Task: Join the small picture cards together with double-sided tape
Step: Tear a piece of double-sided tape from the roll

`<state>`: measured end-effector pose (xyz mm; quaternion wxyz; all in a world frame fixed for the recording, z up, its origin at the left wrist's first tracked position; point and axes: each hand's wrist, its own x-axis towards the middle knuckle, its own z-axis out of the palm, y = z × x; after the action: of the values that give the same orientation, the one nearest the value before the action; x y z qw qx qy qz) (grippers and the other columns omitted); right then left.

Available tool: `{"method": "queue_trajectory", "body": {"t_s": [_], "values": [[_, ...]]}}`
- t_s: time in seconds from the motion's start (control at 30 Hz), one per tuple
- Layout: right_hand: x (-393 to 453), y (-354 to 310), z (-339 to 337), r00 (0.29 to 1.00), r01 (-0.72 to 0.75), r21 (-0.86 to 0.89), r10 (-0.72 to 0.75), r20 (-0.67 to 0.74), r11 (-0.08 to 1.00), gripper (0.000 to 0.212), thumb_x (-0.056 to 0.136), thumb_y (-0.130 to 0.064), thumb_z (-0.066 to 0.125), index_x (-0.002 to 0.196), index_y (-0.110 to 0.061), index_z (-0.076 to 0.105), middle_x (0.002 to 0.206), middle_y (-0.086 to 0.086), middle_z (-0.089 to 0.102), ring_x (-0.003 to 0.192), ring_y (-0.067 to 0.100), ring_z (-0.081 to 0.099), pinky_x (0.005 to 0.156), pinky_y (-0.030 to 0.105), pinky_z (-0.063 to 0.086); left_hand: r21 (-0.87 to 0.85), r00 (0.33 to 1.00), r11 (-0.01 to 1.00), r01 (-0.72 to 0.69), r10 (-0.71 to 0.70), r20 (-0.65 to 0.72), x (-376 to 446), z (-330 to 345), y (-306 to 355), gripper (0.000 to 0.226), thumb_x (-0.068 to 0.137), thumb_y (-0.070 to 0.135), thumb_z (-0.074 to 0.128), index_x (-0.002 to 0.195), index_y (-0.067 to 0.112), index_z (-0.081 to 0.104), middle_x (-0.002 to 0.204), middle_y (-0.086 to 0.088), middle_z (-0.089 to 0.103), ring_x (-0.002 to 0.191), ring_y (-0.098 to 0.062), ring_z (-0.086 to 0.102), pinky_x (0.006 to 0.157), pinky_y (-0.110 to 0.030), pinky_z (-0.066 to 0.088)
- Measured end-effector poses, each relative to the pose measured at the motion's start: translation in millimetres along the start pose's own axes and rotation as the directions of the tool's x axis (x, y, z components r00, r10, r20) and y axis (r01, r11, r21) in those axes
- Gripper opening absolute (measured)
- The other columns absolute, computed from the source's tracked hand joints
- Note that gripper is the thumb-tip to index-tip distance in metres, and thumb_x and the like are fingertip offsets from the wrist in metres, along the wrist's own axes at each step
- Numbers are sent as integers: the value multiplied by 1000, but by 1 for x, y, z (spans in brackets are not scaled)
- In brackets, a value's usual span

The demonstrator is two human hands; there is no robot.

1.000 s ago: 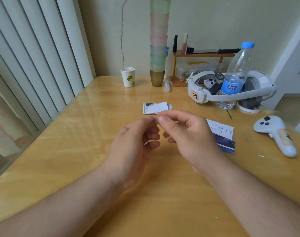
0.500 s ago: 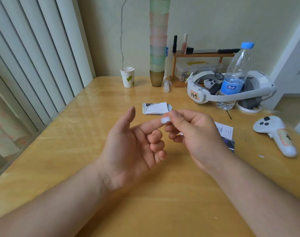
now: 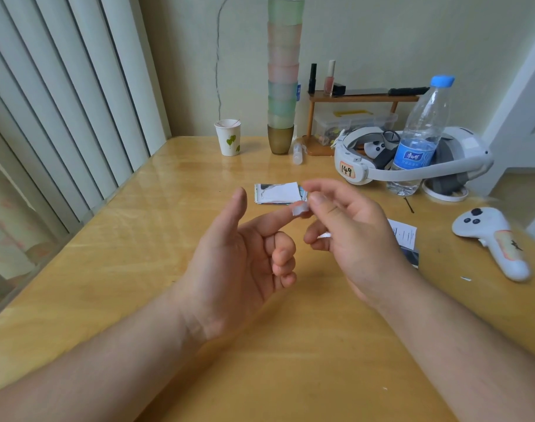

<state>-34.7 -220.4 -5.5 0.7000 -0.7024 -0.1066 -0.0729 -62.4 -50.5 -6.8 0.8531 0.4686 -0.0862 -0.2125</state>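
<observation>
2 hands are up in front of you over the table, close together at their fingertips. Your left hand is palm-up with the thumb raised and the index finger stretched out, the other fingers curled in and holding nothing. A small, pale, translucent piece of double-sided tape sits on that index fingertip, slightly crumpled at its edge. Your right hand has thumb and index finger pinched at the tape's right end; a white sliver shows lower in that hand, too small to identify. Beyond your fingers a small stack of picture cards lies flat on the table, the top one blank white with a dark printed strip at its left edge. More cards lie partly hidden behind your right hand.
</observation>
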Motion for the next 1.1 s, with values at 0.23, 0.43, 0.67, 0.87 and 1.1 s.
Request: {"method": "queue_trajectory", "body": {"t_s": [0.23, 0.43, 0.67, 0.87, 1.1], "values": [[0, 6, -6, 832, 484, -541, -553, 40, 688, 5, 83, -15, 79, 85, -18, 76, 86, -4, 64, 75, 14, 63, 66, 23, 52, 23, 999, 1000, -11, 10, 49, -1, 1, 0, 83, 96, 72, 29, 139, 13, 67, 66, -4, 45, 63, -19, 37, 69, -36, 38], [-1, 7, -4, 898, 374, -474, -439, -30, 797, 8, 85, -18, 77, 81, -24, 75, 82, -11, 68, 72, 15, 65, 66, 34, 55, 229, 993, 970, -77, 55, 100, -2, 0, -7, 80, 94, 75, 27, 147, 25, 60, 68, -4, 52, 65, -17, 44, 76, -36, 41], [-2, 3, -2, 822, 438, -628, -569, -9, 643, 8, 80, -17, 73, 74, -21, 73, 69, -9, 63, 64, 12, 59, 61, 29, 49, 436, 987, 889, -139, 89, 132, -4, 4, -13, 82, 90, 70, 20, 160, 31, 38, 71, -7, 59, 69, -16, 50, 71, -21, 46], [-2, 4, -2, 843, 404, -635, -538, -21, 658, 13, 83, -11, 74, 73, -19, 70, 68, -9, 62, 64, 10, 58, 60, 23, 47, 488, 983, 857, -166, 104, 153, -5, 5, -15, 82, 89, 73, 25, 162, 37, 30, 71, -6, 62, 71, -18, 52, 72, -21, 47], [-1, 8, -2, 884, 389, -575, -467, 13, 720, 8, 92, -19, 65, 84, -21, 67, 80, -11, 63, 65, 11, 57, 60, 28, 48, 392, 985, 911, -126, 67, 161, -6, 4, -11, 85, 88, 76, 25, 161, 33, 36, 73, -7, 62, 69, -17, 51, 76, -28, 45]]}}
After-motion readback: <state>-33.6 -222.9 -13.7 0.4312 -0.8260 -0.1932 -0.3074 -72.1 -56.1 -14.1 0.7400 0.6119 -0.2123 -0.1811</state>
